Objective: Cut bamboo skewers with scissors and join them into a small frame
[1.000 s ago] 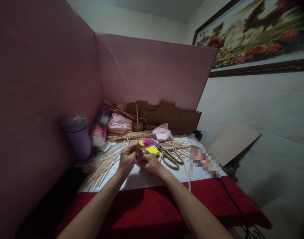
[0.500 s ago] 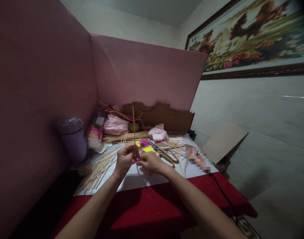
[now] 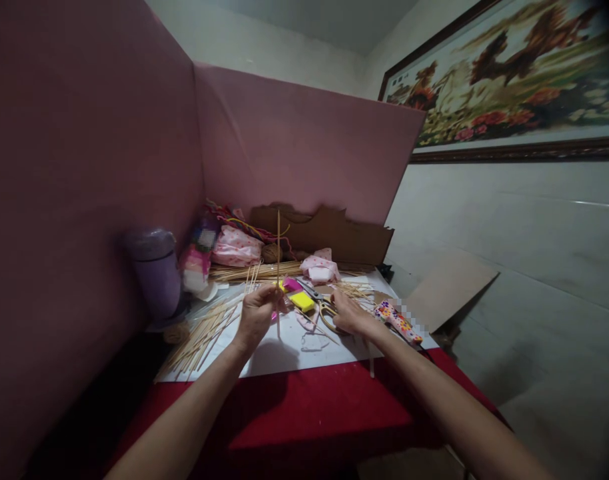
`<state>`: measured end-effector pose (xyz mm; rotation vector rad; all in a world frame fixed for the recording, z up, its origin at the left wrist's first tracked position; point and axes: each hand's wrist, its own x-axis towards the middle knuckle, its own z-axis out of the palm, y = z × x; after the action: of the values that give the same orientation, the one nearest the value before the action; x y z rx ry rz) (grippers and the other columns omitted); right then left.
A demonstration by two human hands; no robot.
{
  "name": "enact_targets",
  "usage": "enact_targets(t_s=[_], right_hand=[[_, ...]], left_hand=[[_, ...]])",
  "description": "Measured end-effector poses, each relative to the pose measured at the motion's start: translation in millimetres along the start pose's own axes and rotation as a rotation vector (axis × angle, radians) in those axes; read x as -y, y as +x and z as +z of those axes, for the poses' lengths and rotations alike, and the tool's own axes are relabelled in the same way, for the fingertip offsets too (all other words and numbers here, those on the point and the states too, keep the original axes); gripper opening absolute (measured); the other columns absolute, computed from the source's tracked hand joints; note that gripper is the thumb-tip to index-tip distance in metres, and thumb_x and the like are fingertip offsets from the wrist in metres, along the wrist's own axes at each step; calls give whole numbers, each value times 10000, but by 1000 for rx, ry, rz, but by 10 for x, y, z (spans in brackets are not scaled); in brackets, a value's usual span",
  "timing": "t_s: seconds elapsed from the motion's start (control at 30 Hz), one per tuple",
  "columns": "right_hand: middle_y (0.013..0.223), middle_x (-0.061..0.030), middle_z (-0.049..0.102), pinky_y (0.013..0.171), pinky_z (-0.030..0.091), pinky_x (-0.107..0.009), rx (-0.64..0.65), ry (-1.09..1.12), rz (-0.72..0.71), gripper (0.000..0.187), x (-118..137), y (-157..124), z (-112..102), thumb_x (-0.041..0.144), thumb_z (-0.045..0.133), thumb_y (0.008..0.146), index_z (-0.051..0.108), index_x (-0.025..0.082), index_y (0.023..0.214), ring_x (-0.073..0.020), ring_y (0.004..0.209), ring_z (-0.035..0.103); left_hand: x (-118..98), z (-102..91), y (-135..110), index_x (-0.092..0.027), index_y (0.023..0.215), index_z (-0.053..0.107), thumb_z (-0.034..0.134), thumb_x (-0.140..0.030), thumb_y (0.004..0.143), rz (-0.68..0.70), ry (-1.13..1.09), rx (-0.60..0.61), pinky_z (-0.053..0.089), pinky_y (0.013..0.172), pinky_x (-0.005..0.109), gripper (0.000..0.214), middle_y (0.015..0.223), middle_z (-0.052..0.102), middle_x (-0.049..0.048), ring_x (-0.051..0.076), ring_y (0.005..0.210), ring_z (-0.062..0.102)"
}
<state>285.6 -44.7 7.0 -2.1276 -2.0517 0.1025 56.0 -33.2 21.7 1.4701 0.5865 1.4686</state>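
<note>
A thin bamboo stick (image 3: 278, 247) stands upright in my left hand (image 3: 257, 313), pinched between thumb and fingers. Its lower end reaches below the fingers, and a bit of pink shows beside them. My right hand (image 3: 352, 313) is over the handles of the scissors (image 3: 328, 315), with its fingers curled; what they hold, if anything, is hidden. Below that wrist a narrow pale strip (image 3: 371, 363) hangs down, and I cannot tell whether the hand holds it. Between the hands lie a yellow packet (image 3: 302, 301) and a magenta piece (image 3: 292, 285).
Loose bamboo sticks (image 3: 204, 340) lie on the white sheet (image 3: 264, 363) at left. A purple tumbler (image 3: 157, 280) stands behind them. On the right rests a flower-patterned glue gun (image 3: 398, 322). Torn cardboard (image 3: 329, 233) leans at the back, near pink dotted fabric (image 3: 237, 247).
My right hand has left my left hand and moved right, over the scissors. The left hand still holds the stick upright. The whole view has shifted slightly.
</note>
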Motion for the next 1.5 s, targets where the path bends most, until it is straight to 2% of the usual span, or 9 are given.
enact_targets(t_s=[0.1,0.2,0.4,0.53,0.63,0.77,0.9,1.03,1.5], right_hand=[[1041,-143,587,713,374,-261,-75,31,15,457,-47,-14,-134,99,572,676,478,104,1123,-227,933,553],[994,-91,617,725,386,-287,-159,160,13,480,-126,-120,-343,191,625,680,516,174,1146,-232,905,562],[763,10,592,634,408,-273,50,579,-44,478,-148,-495,-589,274,693,623,542,199,1070,-171,704,556],[730,37,557,588,383,-238,79,563,-133,483,-52,-704,-599,281,744,574,527,216,1000,-140,655,512],[668,32,536,531,344,-222,136,618,-211,431,36,-802,-597,436,714,633,523,197,936,-122,590,460],[632,30,503,494,308,-217,207,720,-234,527,155,-863,-575,637,642,634,497,193,879,-106,547,391],[655,38,478,509,319,-217,279,819,-248,620,250,-870,-510,731,595,601,454,205,898,-107,569,384],[660,36,467,508,305,-219,266,787,-277,667,298,-843,-438,776,546,595,452,203,922,-111,575,379],[653,29,473,485,290,-210,246,799,-280,618,355,-783,-382,718,555,658,457,187,960,-101,559,364]], left_hand=[[-15,-1,-7,-142,593,575,605,-305,726,-62,-28,8,455,477,228,213,515,586,1,118,474,565],[-26,8,-11,-139,583,571,614,-334,714,-92,-24,13,451,460,227,238,505,582,4,121,463,566],[-100,62,-25,-134,549,554,631,-328,693,-101,-50,26,441,461,212,253,492,558,-8,103,452,553],[-170,50,-57,-127,562,550,634,-359,708,-160,-81,119,430,432,210,287,468,569,0,106,417,550],[-168,7,-88,-121,649,568,620,-384,733,-294,-131,250,431,393,221,281,456,586,11,134,387,565],[-131,-28,-126,-123,679,555,603,-387,749,-379,-219,353,378,322,197,278,415,564,0,119,310,508],[-135,-9,-153,-127,643,552,570,-356,765,-395,-239,361,232,262,156,261,349,486,-32,71,238,392],[-171,26,-169,-129,602,549,553,-279,742,-403,-204,341,130,259,158,205,300,429,-50,44,206,303],[-197,24,-168,-138,589,542,549,-298,724,-398,-166,305,115,259,166,209,292,390,-69,35,212,250]])
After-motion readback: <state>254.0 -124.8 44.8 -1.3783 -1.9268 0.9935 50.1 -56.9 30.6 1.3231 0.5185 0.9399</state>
